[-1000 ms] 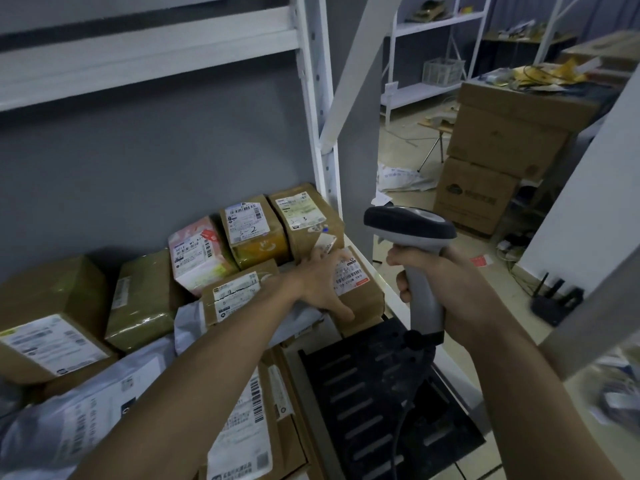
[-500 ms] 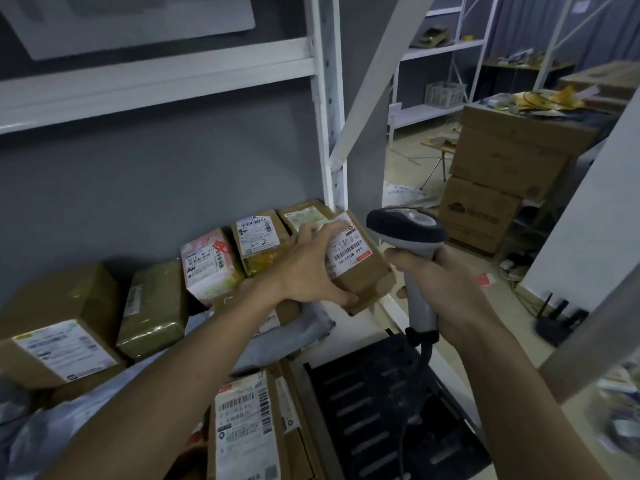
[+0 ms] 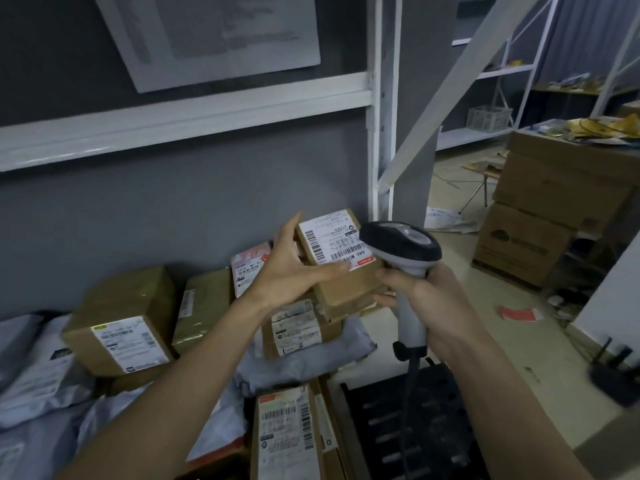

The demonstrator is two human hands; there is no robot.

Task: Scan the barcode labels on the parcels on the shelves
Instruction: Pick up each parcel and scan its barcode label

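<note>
My left hand (image 3: 291, 263) holds a small brown parcel (image 3: 341, 268) lifted above the shelf, thumb along its front edge and fingers behind its left side. Its white barcode label (image 3: 332, 239) faces up toward me. My right hand (image 3: 427, 299) grips the handle of a grey and black barcode scanner (image 3: 403, 249), whose head sits right over the label's right end. More labelled parcels lie below: a brown box (image 3: 121, 323), an olive packet (image 3: 202, 306), a pink-labelled one (image 3: 249, 268) and a flat box (image 3: 287, 431).
White shelf posts (image 3: 381, 133) and a beam (image 3: 173, 123) frame the bay. Grey poly mailers (image 3: 34, 375) lie at left. A black slatted panel (image 3: 408, 427) sits lower right. Stacked cartons (image 3: 554, 202) and a black router (image 3: 616, 375) stand on the floor to the right.
My left hand has picked the small parcel off the pile and raised it, turning its label upward. The scanner has closed in on the label. The view has tilted upward.
</note>
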